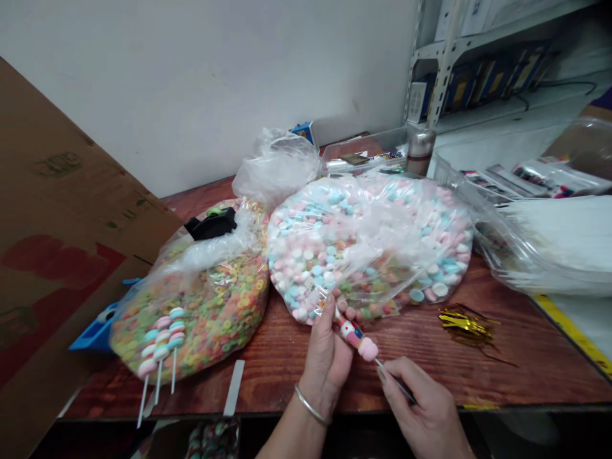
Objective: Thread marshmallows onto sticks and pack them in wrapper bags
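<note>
A candy skewer [352, 334] was held across the front of the body, its long axis slanting from the left hand [325, 357] down towards the right hand [421, 405]. The left hand was closed around the upper end, with the stacked sweets emerging from its grip. The right hand was pinched on the thin stick just past the pink end piece [367, 349], so the sweets were nearer the left hand. A small patterned piece was seen beside the pink one, though the rest of the stack was hidden by the left hand.

A silver bangle [310, 408] was worn on the left wrist. A clear bag of pastel discs [368, 248] was pressed just beyond the left fingers, and a bag of coloured candy rings [205, 312] lay further left of that hand. Similar skewers [162, 338] were laid on the bag of rings. Gold twist ties [466, 325] were scattered on the wooden table [497, 376] beyond the right hand.
</note>
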`<action>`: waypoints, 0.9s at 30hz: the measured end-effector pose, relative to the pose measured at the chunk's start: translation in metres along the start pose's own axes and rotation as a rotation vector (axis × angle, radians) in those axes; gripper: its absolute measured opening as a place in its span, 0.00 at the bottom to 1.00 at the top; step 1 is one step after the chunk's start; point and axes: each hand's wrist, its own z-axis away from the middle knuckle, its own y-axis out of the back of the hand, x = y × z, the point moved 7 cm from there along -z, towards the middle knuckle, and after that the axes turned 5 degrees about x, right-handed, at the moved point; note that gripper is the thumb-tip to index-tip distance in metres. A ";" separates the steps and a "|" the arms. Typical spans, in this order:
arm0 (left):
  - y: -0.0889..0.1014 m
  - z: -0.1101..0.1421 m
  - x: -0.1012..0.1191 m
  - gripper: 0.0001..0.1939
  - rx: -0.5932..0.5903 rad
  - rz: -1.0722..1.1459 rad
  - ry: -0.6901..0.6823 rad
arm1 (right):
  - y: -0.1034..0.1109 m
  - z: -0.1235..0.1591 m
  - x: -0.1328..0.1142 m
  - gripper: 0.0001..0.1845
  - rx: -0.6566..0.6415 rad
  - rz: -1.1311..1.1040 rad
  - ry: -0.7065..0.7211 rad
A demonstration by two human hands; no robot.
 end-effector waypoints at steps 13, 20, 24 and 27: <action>0.002 0.016 -0.028 0.10 0.069 -0.028 0.106 | -0.002 -0.003 -0.002 0.10 -0.006 -0.098 -0.069; -0.006 0.024 -0.018 0.10 -0.097 -0.028 0.141 | -0.030 0.010 0.020 0.19 -0.228 -0.824 -0.771; -0.010 0.030 -0.017 0.11 -0.185 -0.157 0.104 | -0.021 0.004 0.016 0.16 -0.192 -0.758 -0.658; -0.008 0.029 -0.021 0.06 -0.102 -0.139 0.082 | -0.002 -0.008 0.002 0.10 -0.085 -0.242 -0.165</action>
